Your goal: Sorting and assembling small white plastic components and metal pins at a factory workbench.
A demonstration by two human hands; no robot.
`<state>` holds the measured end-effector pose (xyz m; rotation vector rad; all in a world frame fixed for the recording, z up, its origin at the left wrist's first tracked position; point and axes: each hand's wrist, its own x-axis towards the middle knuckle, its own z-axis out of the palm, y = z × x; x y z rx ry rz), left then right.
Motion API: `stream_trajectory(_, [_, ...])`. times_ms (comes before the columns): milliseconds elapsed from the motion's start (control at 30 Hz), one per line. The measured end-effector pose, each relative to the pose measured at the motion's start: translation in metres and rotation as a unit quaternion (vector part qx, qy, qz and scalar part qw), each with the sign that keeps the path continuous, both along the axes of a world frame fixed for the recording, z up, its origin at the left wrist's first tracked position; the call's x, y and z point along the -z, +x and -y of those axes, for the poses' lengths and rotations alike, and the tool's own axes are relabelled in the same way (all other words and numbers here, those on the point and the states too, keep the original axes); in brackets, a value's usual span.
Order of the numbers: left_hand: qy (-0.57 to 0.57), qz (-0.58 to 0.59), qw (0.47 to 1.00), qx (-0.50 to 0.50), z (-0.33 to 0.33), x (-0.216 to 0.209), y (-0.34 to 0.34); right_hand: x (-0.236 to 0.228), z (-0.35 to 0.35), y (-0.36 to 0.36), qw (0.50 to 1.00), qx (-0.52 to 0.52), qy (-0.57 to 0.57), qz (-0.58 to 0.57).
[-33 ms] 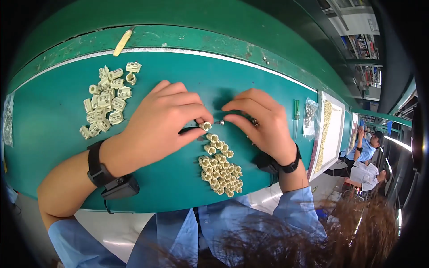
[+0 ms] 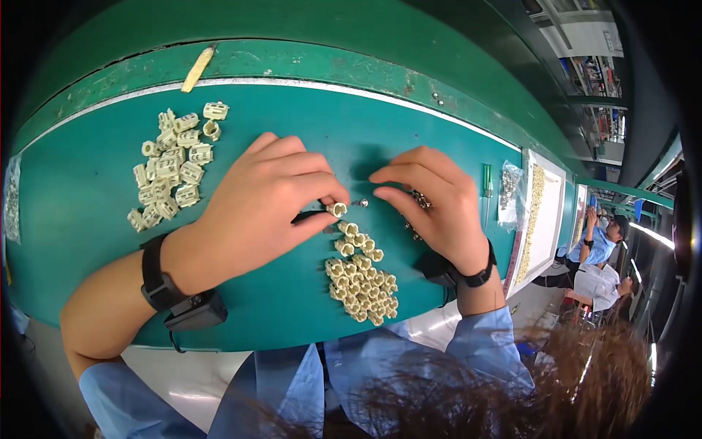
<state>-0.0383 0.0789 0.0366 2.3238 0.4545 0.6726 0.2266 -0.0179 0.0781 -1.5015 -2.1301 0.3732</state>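
My left hand [image 2: 274, 186] pinches a small cream plastic socket [image 2: 337, 210] between thumb and forefinger, its hollow end facing up. Just right of it a small shiny metal piece [image 2: 362, 203] lies on the green mat. My right hand [image 2: 431, 197] hovers beside that piece, thumb and forefinger apart, with nothing between their tips. Partly hidden under its palm are several small metal pieces [image 2: 420, 197]. Close below my left fingertips, a cluster of similar cream sockets [image 2: 360, 282] stands with hollow ends up.
A loose pile of cream sockets [image 2: 170, 164] lies at the left. Right of my hands are a green-handled screwdriver [image 2: 487, 179], a clear bag of metal pieces [image 2: 510, 190] and a white tray [image 2: 545, 219] with cream parts. A yellowish stick [image 2: 197, 69] rests on the far ledge. Other people sit far right.
My right hand has shifted very slightly to the right, away from the small metal piece. My left hand still holds the socket in about the same place.
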Motion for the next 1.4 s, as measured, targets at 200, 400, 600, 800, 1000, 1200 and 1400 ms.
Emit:
stream_trajectory(200, [-0.002,-0.006,1.000,-0.006,-0.018,0.026,0.017,0.020,-0.008,0.011,0.998,0.014,-0.052,0.020])
stream_trajectory(400, [-0.007,-0.017,1.000,-0.005,-0.024,0.034,0.025,0.040,-0.011,0.014,0.999,0.032,-0.035,0.020])
stream_trajectory(600, [-0.004,-0.018,1.000,-0.004,-0.023,0.038,0.029,0.042,-0.011,0.017,0.998,0.039,-0.056,-0.005])
stream_trajectory(800, [-0.007,-0.019,1.000,-0.010,-0.021,0.039,0.029,0.043,-0.010,0.015,0.990,0.050,-0.119,-0.064])
stream_trajectory(1000, [-0.004,-0.017,1.000,-0.011,-0.021,0.041,0.026,0.027,-0.014,-0.006,0.987,0.028,-0.107,-0.113])
stream_trajectory(1200, [0.009,-0.014,1.000,-0.013,-0.020,0.041,0.019,0.032,-0.015,-0.018,0.990,0.017,-0.092,-0.109])
stream_trajectory(1400, [0.010,-0.010,1.000,-0.011,-0.020,0.039,0.015,0.033,-0.014,-0.022,0.990,0.022,-0.092,-0.108])
